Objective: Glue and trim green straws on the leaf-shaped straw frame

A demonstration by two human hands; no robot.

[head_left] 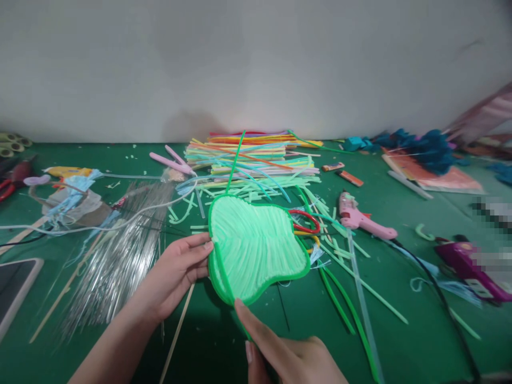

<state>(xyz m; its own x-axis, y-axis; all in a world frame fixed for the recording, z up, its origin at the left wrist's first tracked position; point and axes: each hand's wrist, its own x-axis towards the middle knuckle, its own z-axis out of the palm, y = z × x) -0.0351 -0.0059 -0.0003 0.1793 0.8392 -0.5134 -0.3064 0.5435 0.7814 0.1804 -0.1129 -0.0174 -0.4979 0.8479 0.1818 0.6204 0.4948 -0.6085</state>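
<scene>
A pale green leaf-shaped piece (256, 248) with a darker green rim lies on the green table (224, 330). My left hand (176, 272) grips its left edge, thumb on top near the rim. My right hand (280, 346) comes up from the bottom, its index finger stretched out and touching the leaf's lower rim, other fingers curled under. A thin green strand runs from the leaf's top up toward the pile of coloured strips (252, 154).
A pink glue gun (362, 216) lies right of the leaf, a purple glue gun (468, 264) farther right with a black cord. Pink scissors (174, 160), red-handled scissors (306, 221), clear plastic strips (116, 261), a tablet (14, 285) at left, blue tufts (416, 144) at back right.
</scene>
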